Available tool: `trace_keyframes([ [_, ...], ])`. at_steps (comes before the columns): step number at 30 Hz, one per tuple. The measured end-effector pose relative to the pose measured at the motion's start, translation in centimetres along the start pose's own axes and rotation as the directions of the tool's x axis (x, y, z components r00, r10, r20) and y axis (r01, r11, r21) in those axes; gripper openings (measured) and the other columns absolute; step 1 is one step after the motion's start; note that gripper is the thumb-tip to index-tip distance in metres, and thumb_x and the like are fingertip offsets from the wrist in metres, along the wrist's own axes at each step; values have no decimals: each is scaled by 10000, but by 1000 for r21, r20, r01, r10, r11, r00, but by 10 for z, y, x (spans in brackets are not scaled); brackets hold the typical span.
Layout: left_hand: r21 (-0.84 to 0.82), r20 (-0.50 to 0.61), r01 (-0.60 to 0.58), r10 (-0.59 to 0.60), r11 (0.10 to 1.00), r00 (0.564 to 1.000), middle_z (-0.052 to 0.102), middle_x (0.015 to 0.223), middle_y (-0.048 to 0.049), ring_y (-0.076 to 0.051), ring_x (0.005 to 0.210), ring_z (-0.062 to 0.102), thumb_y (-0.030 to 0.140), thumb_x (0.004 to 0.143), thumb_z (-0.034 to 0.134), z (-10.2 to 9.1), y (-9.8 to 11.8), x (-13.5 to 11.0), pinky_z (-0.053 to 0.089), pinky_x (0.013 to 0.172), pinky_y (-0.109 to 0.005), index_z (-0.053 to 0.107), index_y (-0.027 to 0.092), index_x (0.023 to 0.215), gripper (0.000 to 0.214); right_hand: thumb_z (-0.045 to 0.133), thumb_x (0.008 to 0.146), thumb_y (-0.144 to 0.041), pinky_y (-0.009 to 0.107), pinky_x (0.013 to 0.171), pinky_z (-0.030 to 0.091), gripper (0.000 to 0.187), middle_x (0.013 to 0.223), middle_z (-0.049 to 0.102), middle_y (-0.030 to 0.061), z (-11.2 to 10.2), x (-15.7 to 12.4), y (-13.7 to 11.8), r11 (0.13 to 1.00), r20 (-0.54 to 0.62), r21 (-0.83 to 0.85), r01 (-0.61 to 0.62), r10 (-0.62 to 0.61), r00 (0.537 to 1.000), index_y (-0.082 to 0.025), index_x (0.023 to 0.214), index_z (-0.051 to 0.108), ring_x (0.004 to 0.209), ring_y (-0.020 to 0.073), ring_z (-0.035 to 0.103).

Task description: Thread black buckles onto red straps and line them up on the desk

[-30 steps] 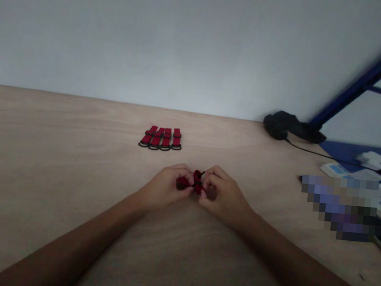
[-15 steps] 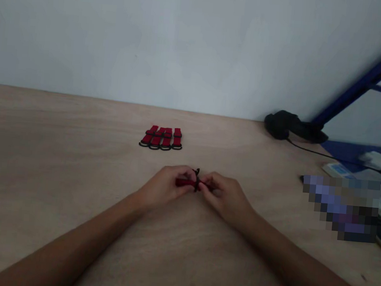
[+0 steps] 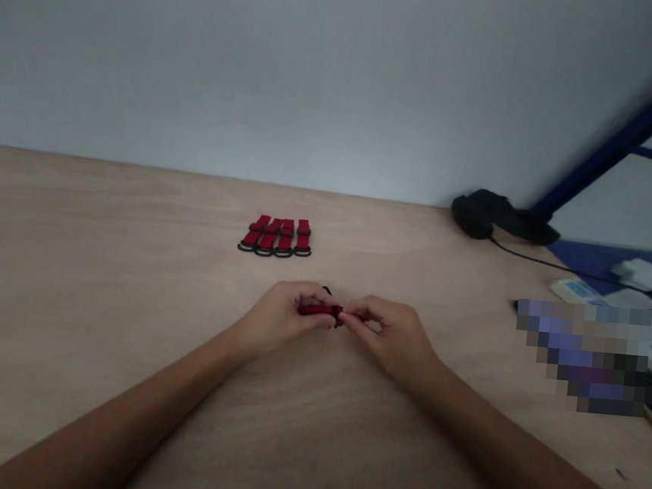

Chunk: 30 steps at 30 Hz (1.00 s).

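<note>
Close to the person, at 6 o'clock in the view, the left hand (image 3: 279, 318) and the right hand (image 3: 390, 334) are held up near each other over a pale wooden tabletop (image 3: 131, 258). Between them is a thin red fabric strap (image 3: 319, 311) with a small black ring (image 3: 327, 290) at its top. The left grip is pressed together, with curled fingers and thumb pinching the strap's left part. The right grip is pinching the strap's right end with its fingertips (image 3: 348, 319), and its other fingers curl loosely.

Farther on, at 11 o'clock from the hands, four red fabric straps (image 3: 275, 236) lie side by side on the tabletop, each with a black ring at its near end. At 2 o'clock, by the back edge, sits a soft black lump (image 3: 480, 214) with a thin black cord (image 3: 541, 259) running from it. Past that, at 3 o'clock, are a dark blue mat (image 3: 587, 258) and some white and blue cards (image 3: 576, 291). A blurred patch (image 3: 578, 358) hides what lies closer. A dark blue metal bar (image 3: 613, 155) leans up against a pale gray wall (image 3: 318, 69).
</note>
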State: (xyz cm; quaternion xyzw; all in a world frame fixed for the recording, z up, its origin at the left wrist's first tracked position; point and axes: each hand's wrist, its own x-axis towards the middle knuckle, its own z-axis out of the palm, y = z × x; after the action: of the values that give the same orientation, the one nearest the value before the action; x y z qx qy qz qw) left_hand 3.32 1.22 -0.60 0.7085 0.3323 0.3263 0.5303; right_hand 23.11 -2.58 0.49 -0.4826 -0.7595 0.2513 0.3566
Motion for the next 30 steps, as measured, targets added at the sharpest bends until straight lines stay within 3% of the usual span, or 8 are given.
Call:
trace_keyframes([
  [5, 80, 49, -61, 57, 995, 997, 702, 955, -55, -180, 913, 653, 168, 790, 674, -6, -1, 1, 503, 853, -295, 713, 147, 911, 128, 578, 841, -153, 236, 635, 493, 100, 779, 717, 15, 1, 2, 0, 998, 96, 0, 71, -70, 993, -198, 823, 666, 692, 147, 662],
  [11, -59, 25, 4, -3, 998, 1000, 706, 903, -68, -175, 851, 666, 170, 809, 626, -7, -3, 3, 518, 813, -309, 675, 126, 926, 134, 562, 853, -176, 251, 661, 500, 73, 794, 710, 17, 5, 0, 2, 999, 22, -16, 30, -30, 999, -205, 878, 624, 706, 151, 663],
  [14, -45, 2, 15, -15, 999, 1000, 698, 871, -63, -171, 820, 660, 182, 813, 622, -5, -3, 2, 522, 785, -302, 654, 128, 919, 123, 580, 833, -187, 249, 651, 505, 84, 789, 706, 12, 7, -1, 5, 999, -26, 45, -8, 10, 1000, -204, 894, 635, 703, 152, 661],
  [17, 129, 39, -98, 94, 987, 995, 678, 1012, -80, -191, 937, 637, 193, 810, 646, -5, 0, 0, 502, 853, -314, 655, 150, 1020, 215, 589, 820, -225, 236, 605, 497, 82, 753, 684, 12, 8, 0, 7, 980, -62, 173, -97, 110, 992, -193, 876, 640, 674, 147, 645],
  [21, 343, 83, -276, 264, 898, 961, 660, 1097, -78, -197, 1004, 612, 233, 820, 678, -6, 6, -1, 473, 900, -306, 638, 198, 1144, 329, 604, 807, -285, 234, 576, 477, 125, 720, 646, 9, 10, 1, 8, 935, -42, 311, -173, 195, 980, -178, 859, 640, 637, 135, 607],
  [30, 374, 217, -370, 308, 851, 926, 659, 1056, -75, -183, 976, 616, 261, 884, 611, -8, 10, -2, 469, 863, -272, 634, 193, 1144, 270, 600, 793, -292, 232, 562, 442, 124, 658, 596, -8, 6, 3, 6, 920, 65, 333, -205, 194, 979, -176, 761, 625, 591, 120, 542],
])
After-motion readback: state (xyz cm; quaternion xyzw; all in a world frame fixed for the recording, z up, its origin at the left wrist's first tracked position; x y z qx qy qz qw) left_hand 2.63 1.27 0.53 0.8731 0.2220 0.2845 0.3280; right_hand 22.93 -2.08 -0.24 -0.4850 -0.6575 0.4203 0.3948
